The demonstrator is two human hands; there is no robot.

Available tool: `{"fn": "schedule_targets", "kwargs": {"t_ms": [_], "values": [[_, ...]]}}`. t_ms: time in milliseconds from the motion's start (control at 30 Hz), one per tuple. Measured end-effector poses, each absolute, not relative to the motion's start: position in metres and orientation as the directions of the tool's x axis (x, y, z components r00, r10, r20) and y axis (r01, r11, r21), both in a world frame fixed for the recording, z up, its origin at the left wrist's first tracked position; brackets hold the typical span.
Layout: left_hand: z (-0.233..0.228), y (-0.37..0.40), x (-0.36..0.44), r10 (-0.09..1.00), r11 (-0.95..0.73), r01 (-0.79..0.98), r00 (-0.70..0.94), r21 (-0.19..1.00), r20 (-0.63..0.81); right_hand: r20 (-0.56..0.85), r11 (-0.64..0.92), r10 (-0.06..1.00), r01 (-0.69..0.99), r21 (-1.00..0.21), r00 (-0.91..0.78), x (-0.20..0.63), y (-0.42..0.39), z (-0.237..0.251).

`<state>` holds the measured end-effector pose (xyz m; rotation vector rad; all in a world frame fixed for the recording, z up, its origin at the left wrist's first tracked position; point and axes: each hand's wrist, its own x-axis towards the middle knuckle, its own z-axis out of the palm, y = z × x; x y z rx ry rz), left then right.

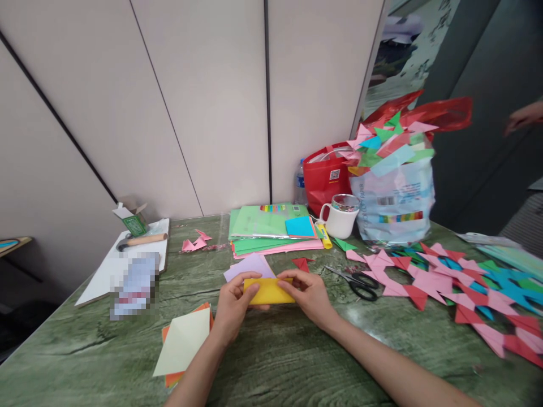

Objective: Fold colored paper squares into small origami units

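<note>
A folded yellow sheet of paper (270,291) is held level above the table, its long edge facing away from me. My left hand (236,302) pinches its left end between thumb and fingers. At the right end, my right hand (306,294) grips it the same way. Just behind lies a lilac sheet (250,265), partly covered by my hands. Left of my left forearm is a small stack of squares, a cream sheet (184,342) over orange ones. A small red folded piece (302,263) sits beyond my right hand, with black-handled scissors (358,282) beside it.
Linked pink, red and blue paper shapes (428,277) spread over the right side. Behind stand a white mug (343,217), a red bag (324,183) and a stuffed plastic bag (392,198). Paper packs (271,223) lie mid-back; a hammer (142,240) lies left. Another person's hand (526,117) shows far right.
</note>
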<state>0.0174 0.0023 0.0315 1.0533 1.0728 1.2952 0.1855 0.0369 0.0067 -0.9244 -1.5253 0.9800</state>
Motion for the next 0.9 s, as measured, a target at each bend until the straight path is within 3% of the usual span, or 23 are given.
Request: {"fn": "schedule_targets", "kwargs": {"t_ms": [467, 900], "values": [[0.0306, 0.0042, 0.0193, 1.0, -0.018, -0.105, -0.009, 0.994, 0.017, 0.307, 0.331, 0.926, 0.08, -0.94, -0.221, 0.1845, 0.04, 0.0021], [0.0287, -0.0003, 0.0257, 0.999, -0.037, -0.069, 0.003, 0.997, 0.038, 0.429, 0.488, 0.86, 0.2, -0.85, -0.276, 0.1859, 0.0381, 0.0077]]}}
